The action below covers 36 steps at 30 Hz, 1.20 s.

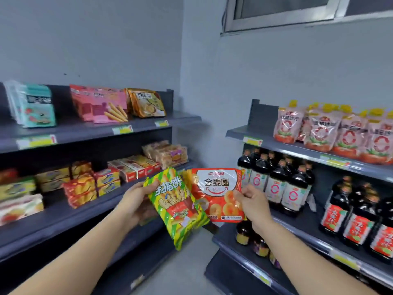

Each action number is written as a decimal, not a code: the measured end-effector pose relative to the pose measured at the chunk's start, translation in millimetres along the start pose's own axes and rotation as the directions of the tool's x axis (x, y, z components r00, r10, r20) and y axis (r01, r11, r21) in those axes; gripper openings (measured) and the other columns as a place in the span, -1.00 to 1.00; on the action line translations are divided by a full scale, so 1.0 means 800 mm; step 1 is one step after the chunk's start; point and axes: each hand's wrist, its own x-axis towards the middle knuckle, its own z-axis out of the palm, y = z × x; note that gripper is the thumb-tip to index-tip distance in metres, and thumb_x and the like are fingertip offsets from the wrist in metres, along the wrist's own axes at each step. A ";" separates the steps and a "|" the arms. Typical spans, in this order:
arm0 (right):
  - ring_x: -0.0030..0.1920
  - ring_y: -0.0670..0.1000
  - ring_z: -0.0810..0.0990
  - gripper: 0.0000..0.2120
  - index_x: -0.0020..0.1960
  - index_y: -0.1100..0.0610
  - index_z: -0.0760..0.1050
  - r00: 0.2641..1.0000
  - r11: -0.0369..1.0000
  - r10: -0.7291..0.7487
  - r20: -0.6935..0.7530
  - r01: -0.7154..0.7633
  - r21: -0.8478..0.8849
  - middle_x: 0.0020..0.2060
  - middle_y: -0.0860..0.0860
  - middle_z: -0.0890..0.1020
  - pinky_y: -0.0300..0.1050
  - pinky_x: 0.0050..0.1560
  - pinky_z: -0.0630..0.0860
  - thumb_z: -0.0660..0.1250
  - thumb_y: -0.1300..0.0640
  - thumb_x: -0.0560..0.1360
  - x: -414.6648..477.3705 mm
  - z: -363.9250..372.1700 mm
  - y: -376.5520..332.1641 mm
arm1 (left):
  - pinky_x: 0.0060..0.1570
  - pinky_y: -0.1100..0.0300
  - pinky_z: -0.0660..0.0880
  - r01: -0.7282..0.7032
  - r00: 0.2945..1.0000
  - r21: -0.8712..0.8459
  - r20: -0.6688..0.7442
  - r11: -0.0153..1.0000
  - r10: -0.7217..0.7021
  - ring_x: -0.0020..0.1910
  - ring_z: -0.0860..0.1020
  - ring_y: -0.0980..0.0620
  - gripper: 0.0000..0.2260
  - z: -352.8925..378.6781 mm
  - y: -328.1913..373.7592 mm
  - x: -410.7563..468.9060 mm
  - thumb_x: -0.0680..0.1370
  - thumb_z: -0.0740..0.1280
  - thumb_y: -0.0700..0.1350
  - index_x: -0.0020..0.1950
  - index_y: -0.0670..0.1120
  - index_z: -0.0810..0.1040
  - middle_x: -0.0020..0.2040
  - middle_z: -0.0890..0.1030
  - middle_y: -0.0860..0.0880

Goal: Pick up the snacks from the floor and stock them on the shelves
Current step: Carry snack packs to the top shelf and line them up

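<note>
On the left shelving unit [85, 133], teal packets [38, 105], pink biscuit-stick packets [102, 107] and orange-brown packets [146, 103] are stood along the top shelf, and yellow and red boxes [85, 184] are stacked on the shelf below. A green-and-yellow snack bag [176, 207] is gripped at its upper left corner by the left hand [134, 201], the thumb laid across the front and the fingers hidden behind. Its right edge is overlapped onto a red-and-orange snack bag [219, 192], which is pinched at its right side by the curled fingers of the right hand [253, 203]. Both bags are held up in the aisle between the two units, on neither shelf. On the right shelving unit [297, 152], dark bottles [276, 184] are ranked beneath pink-and-red pouches [331, 133].
</note>
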 end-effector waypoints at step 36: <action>-0.17 0.10 0.62 -0.77 -0.26 0.10 0.43 0.789 0.893 -0.445 0.424 0.360 0.269 -0.24 0.05 0.63 0.10 -0.12 0.60 0.36 0.05 0.52 0.123 0.439 -0.257 | -0.15 -0.13 0.59 -0.541 0.545 0.057 -0.736 0.839 0.402 -0.14 0.62 -0.18 -0.80 -0.226 0.204 -0.012 0.51 0.40 -0.20 0.08 -0.17 0.46 -0.01 0.64 -0.22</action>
